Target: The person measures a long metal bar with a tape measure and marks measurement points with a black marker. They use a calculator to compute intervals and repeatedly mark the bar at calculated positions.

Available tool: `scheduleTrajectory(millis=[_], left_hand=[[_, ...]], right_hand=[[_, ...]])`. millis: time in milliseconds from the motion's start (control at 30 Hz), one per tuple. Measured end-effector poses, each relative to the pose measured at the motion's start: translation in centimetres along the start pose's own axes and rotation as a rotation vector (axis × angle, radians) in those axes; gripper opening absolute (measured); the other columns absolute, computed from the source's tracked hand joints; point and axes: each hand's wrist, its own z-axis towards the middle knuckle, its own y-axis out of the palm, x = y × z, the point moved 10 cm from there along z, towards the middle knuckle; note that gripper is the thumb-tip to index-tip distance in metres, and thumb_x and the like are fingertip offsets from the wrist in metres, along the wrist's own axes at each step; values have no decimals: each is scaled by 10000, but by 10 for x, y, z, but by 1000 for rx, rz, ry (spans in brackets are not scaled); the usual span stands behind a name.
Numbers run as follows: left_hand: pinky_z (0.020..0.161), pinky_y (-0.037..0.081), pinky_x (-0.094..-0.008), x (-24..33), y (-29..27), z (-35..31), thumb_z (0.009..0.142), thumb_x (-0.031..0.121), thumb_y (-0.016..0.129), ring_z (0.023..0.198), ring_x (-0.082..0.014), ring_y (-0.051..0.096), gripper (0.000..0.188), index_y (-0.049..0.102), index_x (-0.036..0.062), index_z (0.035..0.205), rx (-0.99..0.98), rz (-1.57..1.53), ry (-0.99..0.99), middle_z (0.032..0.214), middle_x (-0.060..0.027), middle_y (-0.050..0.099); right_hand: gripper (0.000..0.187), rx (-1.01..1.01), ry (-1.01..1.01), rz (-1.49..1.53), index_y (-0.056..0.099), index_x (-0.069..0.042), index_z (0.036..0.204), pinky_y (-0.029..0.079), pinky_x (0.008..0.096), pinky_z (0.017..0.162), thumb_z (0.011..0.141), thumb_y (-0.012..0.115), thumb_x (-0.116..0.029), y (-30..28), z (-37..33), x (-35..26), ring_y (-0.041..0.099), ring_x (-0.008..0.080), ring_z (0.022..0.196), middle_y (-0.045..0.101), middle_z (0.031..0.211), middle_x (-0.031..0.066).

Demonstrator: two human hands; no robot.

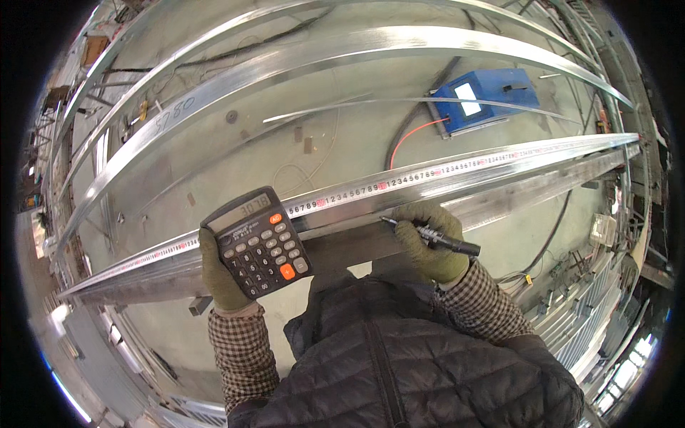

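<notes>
My left hand [220,274], in a green glove, grips a black desk calculator [260,246] with grey and orange keys by its left side. The calculator is tilted, its lit display facing up, and it covers part of a measuring tape [385,183]. That tape lies stretched along a long shiny metal bar [428,189]. Another green glove covers my right hand [432,242], closed around a black marker pen [453,244]. The marker's tip points left, just over the near side of the metal bar. Whether the tip touches the metal I cannot tell.
Beyond the bar run several long, shiny metal profiles [399,39]. A blue machine box [489,96] with an orange cable [414,135] stands on the floor at the far right. Below the bar lies a dull steel beam [357,250]. More metal lengths [592,299] lie at the right.
</notes>
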Motion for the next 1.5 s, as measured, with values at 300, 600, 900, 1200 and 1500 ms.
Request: scheduleTrajectory(millis=[300, 600, 900, 1200, 1500], left_hand=[[925, 695, -432, 21, -7, 3, 1103, 534, 588, 1115, -301, 778, 633, 610, 5, 1450, 42, 76, 89, 1331, -201, 734], [906, 704, -447, 24, -22, 15, 1114, 544, 555, 1080, -328, 790, 629, 610, 14, 1448, -24, -53, 40, 1342, -202, 736], [887, 699, -449, 31, -51, 20, 1104, 555, 562, 1047, -319, 799, 642, 657, -6, 1400, 76, -30, 12, 1279, -193, 768], [928, 665, -517, 28, -83, -5, 1094, 592, 565, 1058, -358, 774, 653, 651, 0, 1354, 357, -39, 60, 1184, -220, 777], [881, 683, -485, 34, -79, -7, 1104, 535, 580, 1024, -351, 784, 648, 657, -67, 1330, 269, -47, 110, 1188, -250, 763]], right_hand=[[147, -4, -26, 17, 768, -35, 1102, 602, 319, 776, 962, 775, -77, 2, 9, 3, 737, 168, 866, 777, 992, 112], [175, 219, 81, 91, 742, 6, 1131, 592, 291, 743, 997, 766, -103, -18, -57, 30, 724, 135, 848, 777, 985, 88], [124, 135, 67, 171, 715, 23, 1111, 553, 264, 679, 993, 724, -11, -11, -43, 30, 683, 95, 782, 756, 944, 80], [97, -114, 42, 60, 765, -44, 934, 549, 345, 610, 853, 798, -83, 6, 11, 28, 704, 222, 672, 745, 843, 99], [105, -179, 12, 11, 791, -88, 916, 586, 386, 675, 822, 793, -137, 12, 33, 17, 731, 283, 718, 764, 835, 85]])
